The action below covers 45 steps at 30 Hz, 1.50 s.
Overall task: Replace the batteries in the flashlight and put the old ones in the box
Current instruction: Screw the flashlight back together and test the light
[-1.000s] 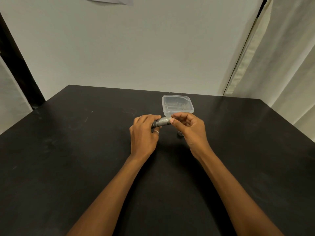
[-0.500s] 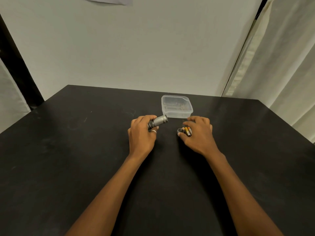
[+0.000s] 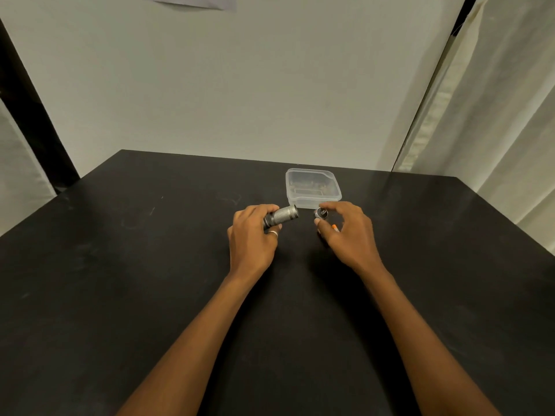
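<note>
My left hand [image 3: 251,237] is curled round the flashlight [image 3: 281,217], gripping its dark end so that the grey knurled barrel sticks out past my fingers and points to the right, tilted slightly up, with its open mouth facing my other hand. A silver ring [image 3: 273,233] sits on my thumb just below the barrel. If there is any marking on the barrel, it is too small for me to read. My right hand [image 3: 350,232] hovers a little to the right, apart from the left, its fingers bent and its fingertips pinching a small round cap [image 3: 322,213] with a silver rim and a dark face; there is something pale on that face, but I cannot make it out as letters. Beside my right thumb shows the orange tip of a battery [image 3: 335,227]; I cannot tell whether I hold it or whether it lies on the table under my palm. Just beyond both hands stands the box [image 3: 313,187], clear plastic and lidless, with a few dim shapes inside that are too blurred to name. Everything rests on a black table [image 3: 126,280] scuffed with faint pale marks. Behind it rises a plain white wall [image 3: 240,85], with the lower edge of a sheet of paper [image 3: 192,2] at the top, and a pale curtain [image 3: 504,124] hangs on the right.
</note>
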Motion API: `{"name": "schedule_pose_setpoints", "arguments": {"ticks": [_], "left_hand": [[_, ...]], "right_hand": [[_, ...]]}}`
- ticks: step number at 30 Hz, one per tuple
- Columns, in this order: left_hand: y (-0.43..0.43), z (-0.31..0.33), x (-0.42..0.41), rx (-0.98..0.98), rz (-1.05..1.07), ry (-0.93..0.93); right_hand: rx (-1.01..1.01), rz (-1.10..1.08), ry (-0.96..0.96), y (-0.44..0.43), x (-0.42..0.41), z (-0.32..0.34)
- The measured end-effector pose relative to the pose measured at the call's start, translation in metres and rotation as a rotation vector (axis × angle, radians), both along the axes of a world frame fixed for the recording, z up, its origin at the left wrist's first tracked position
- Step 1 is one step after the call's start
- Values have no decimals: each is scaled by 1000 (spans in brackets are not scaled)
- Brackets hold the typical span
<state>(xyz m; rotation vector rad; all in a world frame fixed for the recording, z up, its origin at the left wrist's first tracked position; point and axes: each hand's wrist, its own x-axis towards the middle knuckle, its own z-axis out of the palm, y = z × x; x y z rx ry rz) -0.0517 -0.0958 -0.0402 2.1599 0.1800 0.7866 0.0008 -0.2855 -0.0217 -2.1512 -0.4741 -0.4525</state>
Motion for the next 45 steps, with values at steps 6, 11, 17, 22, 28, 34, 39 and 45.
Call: {"name": "schedule_pose_setpoints", "arguments": {"ticks": [6,11,17,22,28,34,39,45], "left_hand": [[0,-1,0,19,-11,-8],[-1,-1,0,39,-23,-14],[-1,-1,0,62,-22,-10],[-1,-1,-1,93,-22,-17],[-1,0,-1,126,-17,-6],[-1,-1,-1,164,-18,-16],[0,-2,-1,164,-30,-29],[0,-2,-1,171,-34,-39]], "right_hand": [[504,184,326,7,-1,6],[571,213,418,10,-3,3],[535,221,419,7,-3,5],[444,282,404,8,-4,6],[329,269,336,7,-5,5],[335,267,331,7,-5,5],[342,269,345,8,-4,4],[345,278,366,6,-4,4]]}}
